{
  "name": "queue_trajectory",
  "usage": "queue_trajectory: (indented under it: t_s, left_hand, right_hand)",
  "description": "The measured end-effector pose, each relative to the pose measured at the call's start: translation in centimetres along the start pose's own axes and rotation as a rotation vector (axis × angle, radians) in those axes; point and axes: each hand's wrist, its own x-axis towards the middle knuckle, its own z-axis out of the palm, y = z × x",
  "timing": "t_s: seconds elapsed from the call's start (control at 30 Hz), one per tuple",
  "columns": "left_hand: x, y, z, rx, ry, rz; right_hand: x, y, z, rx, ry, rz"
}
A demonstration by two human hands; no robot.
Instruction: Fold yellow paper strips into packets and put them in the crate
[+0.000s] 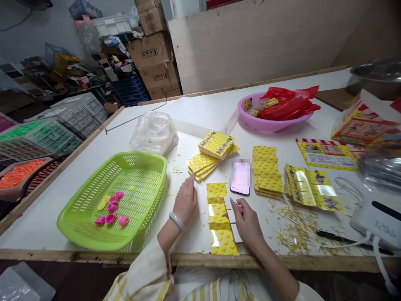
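Observation:
My left hand [185, 200] reaches across the white table toward a fanned stack of yellow patterned cards [202, 165], its index finger touching the stack's near edge; it holds nothing. My right hand [247, 221] rests on a column of yellow packets [221, 223] lying at the table's front edge, with its fingers on a white strip [233, 218] beside them. Whether it grips the strip is unclear. A second tidy pile of yellow cards [216, 144] sits behind the fanned stack.
A green plastic basket [94, 225] with a few pink and yellow pieces stands at the left. A phone [240, 177], more yellow card piles [266, 171], a pink bowl [266, 121], a clear bag [155, 133], paper scraps [291, 225] and a white device [377, 219] lie around.

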Motion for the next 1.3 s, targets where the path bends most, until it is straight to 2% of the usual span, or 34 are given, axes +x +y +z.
queue_trajectory:
  t_s: [0.13, 0.2, 0.4, 0.9, 1.13, 1.3]
  left_hand:
    - [-4.6, 2.5, 0.8, -0.059, -0.285, 0.229]
    - [-5.9, 2.9, 1.9, -0.036, -0.334, 0.294]
    - [-5.7, 1.9, 3.6, -0.021, -0.266, 0.354]
    - [-5.7, 1.6, 3.7, -0.106, -0.274, 0.297]
    - [-5.4, 1.9, 4.2, -0.109, -0.217, 0.308]
    - [-5.6, 2.5, 3.4, -0.145, -0.269, 0.264]
  right_hand:
    - [0.1, -0.1, 0.1, 0.000, 0.004, -0.006]
    - [0.1, -0.1, 0.1, 0.002, -0.003, -0.010]
    - [0.2, -0.1, 0.1, -0.007, 0.001, -0.004]
    - [0.3, -0.1, 0.1, -0.005, 0.012, -0.007]
    - [0.4, 0.1, 0.4, 0.012, 0.020, -0.007]
    - [0.4, 0.2, 0.5, 0.009, 0.020, -0.011]
